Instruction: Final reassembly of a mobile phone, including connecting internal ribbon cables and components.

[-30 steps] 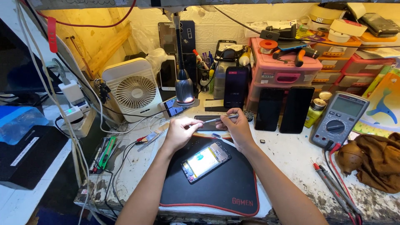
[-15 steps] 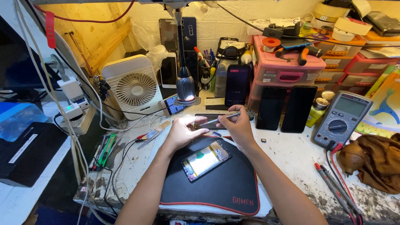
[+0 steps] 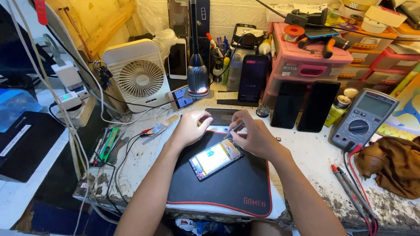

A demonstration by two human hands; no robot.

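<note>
My left hand (image 3: 189, 127) rests its curled fingers on the left end of a dark phone panel (image 3: 221, 116) that lies flat at the far edge of the black mat (image 3: 227, 194). Close beside it, my right hand (image 3: 253, 139) pinches a thin metal tool (image 3: 236, 126), whose tip meets the panel's near edge. Just in front of both hands an opened phone (image 3: 215, 158) lies at a slant on the mat, its inside lit up brightly.
A white fan (image 3: 139, 76) and a lamp (image 3: 197, 78) stand behind the hands. Two dark phones (image 3: 302, 105) lean on pink drawers (image 3: 311, 59). A multimeter (image 3: 363, 120), red probes (image 3: 350, 188) and a brown cloth (image 3: 399, 162) lie on the right. Cables trail off the left edge.
Both hands stay together over the dark panel. The right hand has shifted slightly with the tool, and the view has tilted a little.
</note>
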